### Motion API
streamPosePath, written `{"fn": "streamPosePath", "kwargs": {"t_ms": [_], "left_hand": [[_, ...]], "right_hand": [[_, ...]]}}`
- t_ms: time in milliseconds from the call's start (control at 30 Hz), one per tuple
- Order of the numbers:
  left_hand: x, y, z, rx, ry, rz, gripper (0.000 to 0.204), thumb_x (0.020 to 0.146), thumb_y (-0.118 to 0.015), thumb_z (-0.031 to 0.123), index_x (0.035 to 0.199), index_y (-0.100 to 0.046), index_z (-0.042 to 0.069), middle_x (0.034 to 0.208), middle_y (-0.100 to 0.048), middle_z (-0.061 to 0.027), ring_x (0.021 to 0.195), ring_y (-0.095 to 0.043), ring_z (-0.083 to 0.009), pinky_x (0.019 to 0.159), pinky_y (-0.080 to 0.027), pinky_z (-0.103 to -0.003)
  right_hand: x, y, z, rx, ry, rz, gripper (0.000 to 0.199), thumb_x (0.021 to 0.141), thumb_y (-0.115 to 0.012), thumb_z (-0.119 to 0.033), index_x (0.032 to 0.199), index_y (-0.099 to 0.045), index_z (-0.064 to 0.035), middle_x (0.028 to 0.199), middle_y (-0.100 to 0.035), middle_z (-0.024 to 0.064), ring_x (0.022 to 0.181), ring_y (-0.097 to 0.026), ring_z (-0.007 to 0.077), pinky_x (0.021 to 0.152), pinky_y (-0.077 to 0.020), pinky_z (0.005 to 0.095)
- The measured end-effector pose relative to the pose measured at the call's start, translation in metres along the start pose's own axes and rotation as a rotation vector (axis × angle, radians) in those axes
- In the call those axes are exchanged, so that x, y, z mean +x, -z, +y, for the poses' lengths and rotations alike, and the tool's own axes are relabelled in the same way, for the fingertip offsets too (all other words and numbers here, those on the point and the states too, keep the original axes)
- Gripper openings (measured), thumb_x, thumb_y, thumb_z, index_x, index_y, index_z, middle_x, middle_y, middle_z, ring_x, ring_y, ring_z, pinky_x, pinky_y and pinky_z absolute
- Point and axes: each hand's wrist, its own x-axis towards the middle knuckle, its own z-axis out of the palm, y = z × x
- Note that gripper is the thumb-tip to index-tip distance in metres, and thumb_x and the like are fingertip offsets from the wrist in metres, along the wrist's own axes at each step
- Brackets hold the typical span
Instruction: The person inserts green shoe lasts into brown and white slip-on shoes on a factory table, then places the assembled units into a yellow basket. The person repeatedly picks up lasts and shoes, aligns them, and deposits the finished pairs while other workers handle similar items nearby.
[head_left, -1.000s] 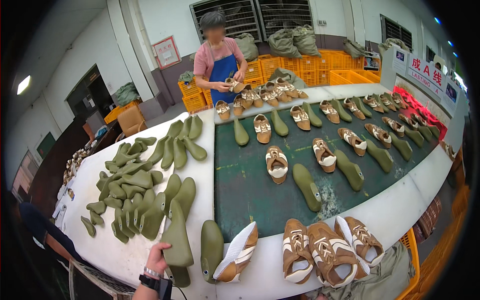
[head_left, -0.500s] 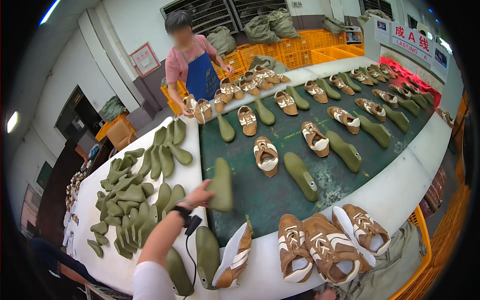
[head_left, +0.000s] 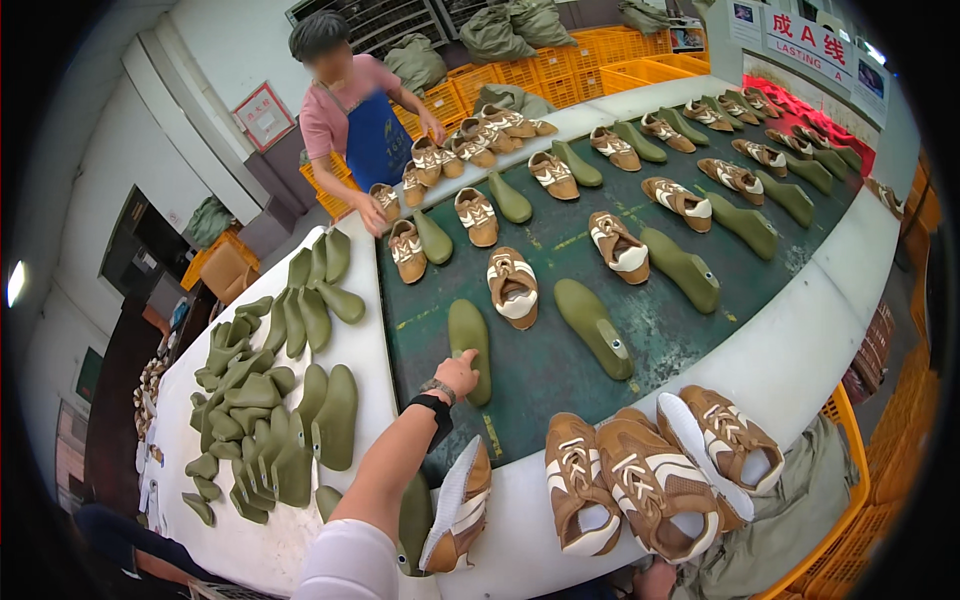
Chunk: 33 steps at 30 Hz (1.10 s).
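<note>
My left hand (head_left: pixel 460 376), wearing a dark wristband and a watch, is closed on the heel part of a green shoe last (head_left: pixel 469 335) at the near left of the green belt. Brown and white sneakers (head_left: pixel 513 287) and more green lasts (head_left: pixel 593 325) stand in rows across this belt. At the bottom edge my right hand (head_left: pixel 655 579) shows only in part, below a group of sneakers (head_left: pixel 660 480) on the white near ledge; its fingers are hidden. Beside my left forearm a sneaker (head_left: pixel 460 510) lies on its side against another last.
Many green lasts (head_left: pixel 330 415) are heaped on the white table (head_left: pixel 370 330) at left. Across the belt (head_left: pixel 560 240), a co-worker in a blue apron (head_left: pixel 378 140) reaches toward sneakers. Orange crates (head_left: pixel 550 75) line the back; another crate (head_left: pixel 845 440) with grey cloth stands at near right.
My left hand has moved right with the last, from the belt's left edge onto the belt. The co-worker's sneaker now stands on the belt beside a last. The view has shifted slightly.
</note>
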Motion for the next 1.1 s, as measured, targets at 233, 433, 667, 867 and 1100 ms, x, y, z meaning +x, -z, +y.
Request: {"fn": "streamPosePath", "kwargs": {"t_ms": [233, 433, 667, 867, 1100], "left_hand": [[-0.022, -0.014, -0.012, -0.02, -0.029, -0.012, 0.06, 0.085, -0.057, 0.03, 0.141, -0.039, 0.016, 0.099, -0.068, -0.0194, 0.08, -0.069, -0.0321, 0.083, -0.053, -0.04], [-0.096, 0.033, -0.015, 0.073, -0.39, -0.045, 0.071, 0.086, -0.062, 0.03, 0.146, -0.028, 0.011, 0.107, -0.066, -0.021, 0.093, -0.065, -0.0359, 0.084, -0.051, -0.042], [-0.261, 0.035, -0.073, 0.088, -0.65, -0.046, 0.063, 0.086, -0.065, 0.033, 0.139, -0.039, 0.011, 0.115, -0.061, -0.0205, 0.101, -0.061, -0.0356, 0.088, -0.049, -0.043], [-0.351, -0.037, -0.118, 0.429, -0.734, 0.213, 0.064, 0.076, -0.072, 0.042, 0.129, -0.05, 0.014, 0.125, -0.051, -0.0211, 0.108, -0.052, -0.0442, 0.09, -0.047, -0.046], [-0.352, -0.057, -0.125, 0.18, -0.575, 0.204, 0.066, 0.071, -0.079, 0.03, 0.128, -0.053, 0.009, 0.143, -0.034, -0.0256, 0.118, -0.045, -0.0467, 0.098, -0.042, -0.049]], "right_hand": [[-0.004, 0.001, -0.005, 0.162, -0.103, 0.067, 0.035, 0.077, -0.067, -0.031, 0.092, -0.066, 0.0009, 0.084, -0.065, 0.0245, 0.078, -0.063, 0.042, 0.075, -0.051, 0.0489], [-0.003, -0.001, -0.004, 0.119, -0.145, 0.041, 0.033, 0.075, -0.068, -0.034, 0.078, -0.067, -0.0013, 0.078, -0.066, 0.0223, 0.075, -0.064, 0.0406, 0.071, -0.052, 0.0489], [0.006, -0.019, 0.004, 0.124, -0.135, 0.135, 0.034, 0.068, -0.07, -0.026, 0.088, -0.065, 0.0015, 0.088, -0.064, 0.0245, 0.087, -0.061, 0.0407, 0.079, -0.0504, 0.047], [0.006, -0.026, 0.005, 0.12, -0.154, 0.164, 0.04, 0.065, -0.072, -0.025, 0.093, -0.064, 0.0018, 0.092, -0.065, 0.0223, 0.093, -0.061, 0.0369, 0.088, -0.0483, 0.0424], [0.005, -0.025, 0.003, 0.097, -0.173, 0.148, 0.042, 0.068, -0.069, -0.029, 0.1, -0.066, -0.0011, 0.094, -0.066, 0.0196, 0.096, -0.061, 0.0356, 0.088, -0.0484, 0.0428]]}}
